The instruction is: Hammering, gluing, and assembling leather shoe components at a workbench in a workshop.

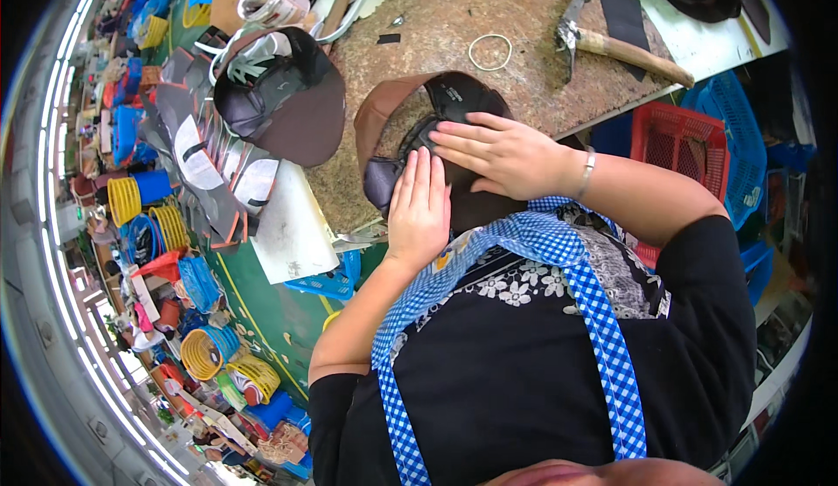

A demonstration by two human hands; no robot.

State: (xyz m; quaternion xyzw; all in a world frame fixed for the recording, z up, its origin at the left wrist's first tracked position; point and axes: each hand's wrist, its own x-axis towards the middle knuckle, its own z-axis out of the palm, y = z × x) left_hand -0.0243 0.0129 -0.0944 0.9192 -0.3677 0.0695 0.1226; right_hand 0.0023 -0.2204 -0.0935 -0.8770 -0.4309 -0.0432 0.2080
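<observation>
Grip is looking unclenched on both sides: left hand [419,220] and right hand [515,161] are lying flat on the brown hollow piece [384,102], which is sitting directly beneath them at the near edge of the worktop [489,14], neither being nearer.

Hammer [611,47] lay on the brown counter [515,14], handle crossing a dark strip [623,19]. Pale loop [470,52] sat left of that, small black scrap [388,39] further left. Smudged white tub [284,6] stood at far left. Red basket [685,117] and blue basket [744,145] were beside the right edge.
</observation>
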